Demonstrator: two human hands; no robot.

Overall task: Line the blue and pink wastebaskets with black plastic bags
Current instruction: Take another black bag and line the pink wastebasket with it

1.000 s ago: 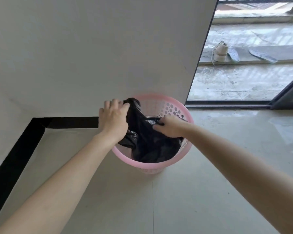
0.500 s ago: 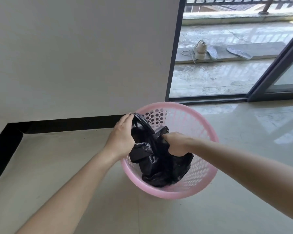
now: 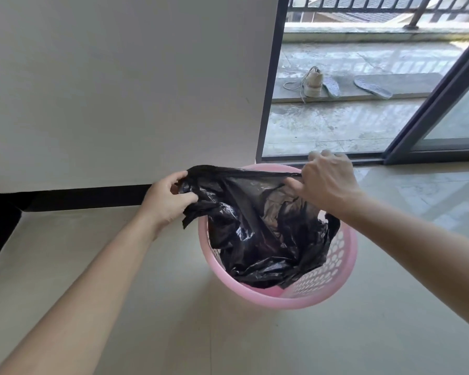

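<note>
The pink wastebasket [image 3: 336,272] stands upright on the pale tiled floor [image 3: 228,334], close to the foot of the white wall [image 3: 133,90] and just inside the threshold of the sliding door frame [image 3: 444,104]. Its perforated side wall and rim show on the near and right sides; the far rim is partly visible behind the bag.

The black plastic bag [image 3: 260,234] hangs into the wastebasket, crumpled and glossy, with its lower bulk resting inside. Its mouth is not over the rim anywhere; the top edge is drawn taut in a line above the wastebasket's far side.

The left hand [image 3: 168,201] is just left of the wastebasket, fingers and thumb pinched together on the bag's left edge. The right hand [image 3: 328,182] is above the wastebasket's far right rim, thumb and forefinger clamped on the bag's right edge, the other fingers loosely spread. Both forearms cross the floor toward the wastebasket and hide part of its left and right rim.

A black skirting band [image 3: 79,197] runs along the wall base left of the wastebasket. Beyond the wastebasket, outside the door, a light shoe [image 3: 313,83] and two insoles [image 3: 372,87] lie on a concrete step, with a railing [image 3: 390,6] farther back.
</note>
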